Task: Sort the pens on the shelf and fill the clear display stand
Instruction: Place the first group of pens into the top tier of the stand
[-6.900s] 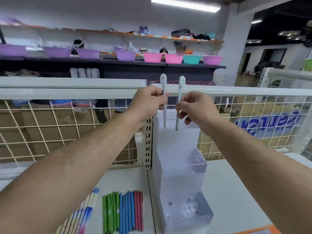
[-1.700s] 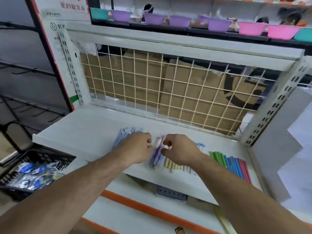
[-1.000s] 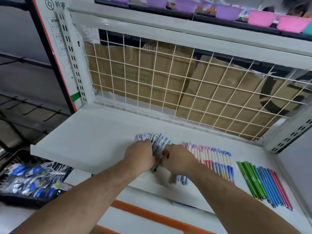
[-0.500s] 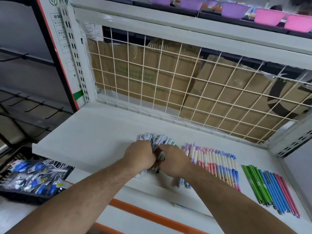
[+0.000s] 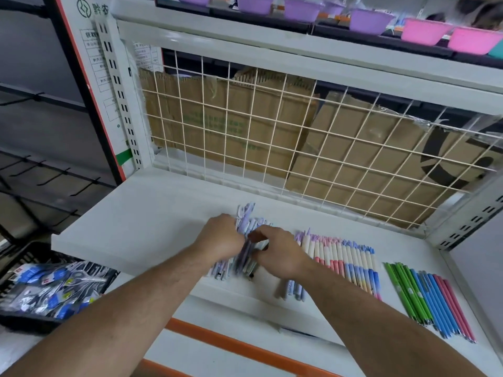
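The white shelf (image 5: 136, 213) is backed by a wire grid (image 5: 283, 123), behind which flattened cardboard (image 5: 206, 123) is seen. Purple and pink bowls (image 5: 370, 21) are lined up above; a black basket (image 5: 30, 326) is set below the shelf's left corner.

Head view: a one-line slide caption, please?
On the white shelf, left hand and right hand grip a bunch of purple pens beside sorted pastel pens.

A white sign panel (image 5: 94, 28) at the left end of the shelf (image 5: 141, 213) bears a green logo and the Chinese characters 黔农. The smaller print below them, and the green print on the cardboard (image 5: 217, 126) behind the wire grid, is too blurred to read.
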Action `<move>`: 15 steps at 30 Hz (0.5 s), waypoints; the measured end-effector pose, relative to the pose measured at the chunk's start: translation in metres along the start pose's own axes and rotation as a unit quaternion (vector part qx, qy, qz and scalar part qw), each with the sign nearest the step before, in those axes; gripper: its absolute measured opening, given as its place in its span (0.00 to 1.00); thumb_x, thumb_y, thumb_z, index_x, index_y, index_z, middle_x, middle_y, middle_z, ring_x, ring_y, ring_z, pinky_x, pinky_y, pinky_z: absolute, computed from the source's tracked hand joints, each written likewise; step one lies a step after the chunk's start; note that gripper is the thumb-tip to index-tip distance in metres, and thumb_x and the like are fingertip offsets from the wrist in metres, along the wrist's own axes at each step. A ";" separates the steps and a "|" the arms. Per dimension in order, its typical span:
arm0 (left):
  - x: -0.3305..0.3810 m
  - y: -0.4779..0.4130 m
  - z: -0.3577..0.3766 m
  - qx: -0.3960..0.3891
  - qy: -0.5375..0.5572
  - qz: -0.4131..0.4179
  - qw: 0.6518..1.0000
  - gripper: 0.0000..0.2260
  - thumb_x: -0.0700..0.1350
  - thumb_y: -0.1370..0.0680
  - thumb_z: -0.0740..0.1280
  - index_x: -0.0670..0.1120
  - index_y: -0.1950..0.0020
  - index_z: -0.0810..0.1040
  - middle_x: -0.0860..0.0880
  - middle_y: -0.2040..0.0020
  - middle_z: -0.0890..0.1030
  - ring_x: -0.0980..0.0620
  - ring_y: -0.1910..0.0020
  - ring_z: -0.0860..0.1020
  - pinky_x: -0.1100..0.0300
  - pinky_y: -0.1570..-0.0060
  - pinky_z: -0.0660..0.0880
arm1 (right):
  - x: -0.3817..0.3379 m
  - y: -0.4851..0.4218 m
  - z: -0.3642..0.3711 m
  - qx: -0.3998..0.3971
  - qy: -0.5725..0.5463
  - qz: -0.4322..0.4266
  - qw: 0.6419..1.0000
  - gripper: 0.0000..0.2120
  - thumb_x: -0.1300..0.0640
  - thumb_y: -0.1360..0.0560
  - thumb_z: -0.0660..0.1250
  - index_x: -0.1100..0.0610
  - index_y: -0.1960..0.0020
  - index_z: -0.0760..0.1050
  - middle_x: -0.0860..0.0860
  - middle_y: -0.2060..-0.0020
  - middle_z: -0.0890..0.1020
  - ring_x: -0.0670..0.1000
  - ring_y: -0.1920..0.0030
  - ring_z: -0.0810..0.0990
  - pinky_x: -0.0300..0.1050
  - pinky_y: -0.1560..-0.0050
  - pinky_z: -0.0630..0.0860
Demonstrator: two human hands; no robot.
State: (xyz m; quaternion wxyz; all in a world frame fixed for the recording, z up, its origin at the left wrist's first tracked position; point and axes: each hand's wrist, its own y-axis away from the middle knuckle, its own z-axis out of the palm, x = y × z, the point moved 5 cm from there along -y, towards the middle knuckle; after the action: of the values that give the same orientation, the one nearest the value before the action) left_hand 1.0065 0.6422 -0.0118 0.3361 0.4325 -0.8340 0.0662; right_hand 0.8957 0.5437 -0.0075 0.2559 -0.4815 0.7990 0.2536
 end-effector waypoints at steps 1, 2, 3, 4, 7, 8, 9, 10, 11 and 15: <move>0.002 -0.001 -0.002 -0.014 0.059 -0.014 0.998 0.06 0.43 0.28 0.69 0.42 0.63 0.76 0.48 0.66 0.75 0.48 0.67 0.75 0.61 0.70 0.65 | 0.000 0.001 -0.005 0.020 -0.020 0.000 1.000 0.12 0.60 0.24 0.69 0.55 0.41 0.79 0.49 0.45 0.82 0.48 0.49 0.79 0.37 0.49 0.72; 0.005 -0.001 -0.004 -0.028 0.125 -0.024 0.991 0.06 0.43 0.28 0.70 0.41 0.61 0.78 0.47 0.66 0.75 0.47 0.68 0.74 0.61 0.69 0.66 | 0.001 0.002 -0.010 0.040 -0.050 0.004 0.998 0.10 0.59 0.23 0.70 0.55 0.43 0.80 0.49 0.48 0.83 0.48 0.52 0.80 0.36 0.52 0.72; 0.008 -0.001 -0.004 -0.042 0.189 -0.031 0.981 0.06 0.43 0.27 0.71 0.41 0.60 0.79 0.47 0.67 0.75 0.47 0.69 0.72 0.60 0.68 0.66 | 0.002 0.004 -0.015 0.058 -0.085 0.013 0.995 0.07 0.59 0.23 0.70 0.55 0.45 0.80 0.49 0.52 0.84 0.49 0.56 0.81 0.36 0.57 0.73; 0.012 0.001 -0.004 -0.055 0.243 -0.033 0.968 0.06 0.43 0.26 0.72 0.42 0.61 0.79 0.47 0.69 0.73 0.48 0.70 0.70 0.60 0.69 0.65 | 0.004 0.007 -0.021 0.076 -0.123 0.025 0.989 0.05 0.58 0.22 0.69 0.56 0.47 0.80 0.49 0.55 0.84 0.50 0.59 0.82 0.35 0.64 0.72; 0.028 0.007 0.002 -0.090 0.324 -0.023 0.941 0.07 0.41 0.24 0.72 0.44 0.61 0.79 0.52 0.75 0.73 0.52 0.73 0.66 0.62 0.73 0.63 | 0.009 0.020 -0.039 0.125 -0.199 0.063 0.970 0.06 0.56 0.20 0.67 0.57 0.50 0.81 0.52 0.59 0.84 0.47 0.66 0.83 0.37 0.72 0.72; 0.034 0.010 0.005 -0.102 0.333 -0.017 0.937 0.07 0.40 0.23 0.72 0.44 0.61 0.79 0.53 0.76 0.73 0.52 0.73 0.66 0.62 0.74 0.62 | 0.011 0.026 -0.045 0.141 -0.215 0.072 0.964 0.07 0.55 0.19 0.67 0.57 0.50 0.81 0.54 0.57 0.85 0.46 0.67 0.82 0.40 0.71 0.73; 0.041 0.012 0.008 -0.114 0.336 -0.008 0.935 0.07 0.40 0.23 0.71 0.44 0.60 0.79 0.54 0.76 0.73 0.53 0.73 0.66 0.62 0.74 0.62 | 0.013 0.032 -0.051 0.157 -0.228 0.079 0.958 0.07 0.55 0.19 0.67 0.57 0.51 0.81 0.55 0.57 0.85 0.45 0.68 0.82 0.42 0.71 0.74; 0.050 0.016 0.011 -0.126 0.338 0.003 0.933 0.06 0.39 0.23 0.71 0.44 0.60 0.79 0.53 0.76 0.74 0.53 0.73 0.65 0.62 0.74 0.62 | 0.015 0.038 -0.057 0.174 -0.240 0.083 0.951 0.07 0.55 0.20 0.67 0.57 0.51 0.82 0.56 0.57 0.85 0.45 0.69 0.81 0.43 0.71 0.74; 0.058 0.020 0.015 -0.140 0.337 0.016 0.931 0.05 0.39 0.22 0.70 0.43 0.59 0.80 0.52 0.74 0.75 0.53 0.72 0.66 0.61 0.73 0.62 | 0.016 0.045 -0.063 0.190 -0.250 0.085 0.946 0.07 0.55 0.20 0.68 0.58 0.52 0.82 0.56 0.58 0.85 0.44 0.71 0.79 0.43 0.71 0.73; 0.099 0.041 0.030 -0.183 0.295 0.075 0.935 0.05 0.40 0.23 0.71 0.45 0.59 0.81 0.53 0.71 0.79 0.55 0.71 0.70 0.61 0.69 0.64 | 0.024 0.077 -0.090 0.232 -0.262 0.086 0.933 0.06 0.59 0.22 0.70 0.61 0.55 0.82 0.51 0.68 0.82 0.46 0.72 0.75 0.39 0.73 0.71</move>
State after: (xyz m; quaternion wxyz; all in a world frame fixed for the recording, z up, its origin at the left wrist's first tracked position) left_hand 0.9205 0.5890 0.0342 0.6341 0.2610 -0.7253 0.0623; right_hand 0.8021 0.5009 0.0558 0.5378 -0.2544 0.7787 0.1992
